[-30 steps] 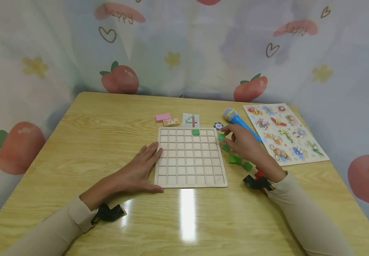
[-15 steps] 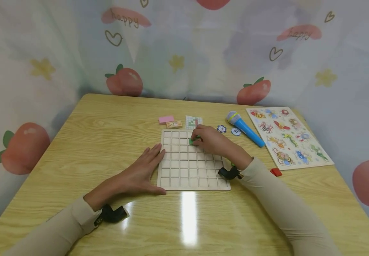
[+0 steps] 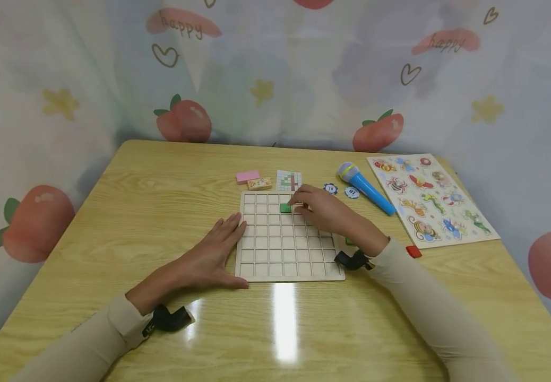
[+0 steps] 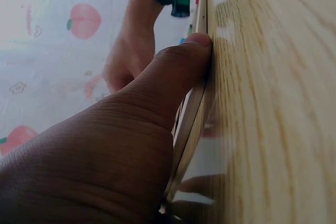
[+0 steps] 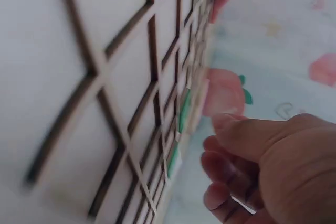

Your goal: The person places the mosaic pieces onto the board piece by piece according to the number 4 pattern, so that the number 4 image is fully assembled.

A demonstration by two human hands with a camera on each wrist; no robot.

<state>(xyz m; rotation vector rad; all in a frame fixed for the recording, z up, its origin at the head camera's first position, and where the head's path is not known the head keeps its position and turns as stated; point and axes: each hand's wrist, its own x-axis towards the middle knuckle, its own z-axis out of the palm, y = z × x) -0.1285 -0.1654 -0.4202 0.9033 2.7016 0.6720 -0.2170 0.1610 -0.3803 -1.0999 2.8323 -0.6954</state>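
A square wooden grid board (image 3: 275, 239) lies on the table. My left hand (image 3: 204, 260) rests along its left edge with fingers spread, and the thumb (image 4: 191, 45) lies along the near edge in the left wrist view. One green tile (image 3: 285, 208) sits in a second-row cell. Right beside that tile is my right hand (image 3: 320, 207), above the board, with loosely bent fingers and nothing between them. Two green tiles show in the right wrist view, a nearer one (image 5: 173, 160) and a farther one (image 5: 185, 109); the right hand (image 5: 273, 166) is apart from both.
Behind the board lie a patterned card (image 3: 288, 180), a small printed block (image 3: 259, 184) and a pink block (image 3: 248, 176). To the right are two chips (image 3: 352, 192), a blue toy microphone (image 3: 371, 193), an insect puzzle board (image 3: 433, 201) and red tiles (image 3: 413, 251). The right forearm mostly hides other green tiles.
The right hand moved left from beside the board to over its upper part, set a green tile in a second-row cell, then let go and drew slightly right. The left hand stayed put.
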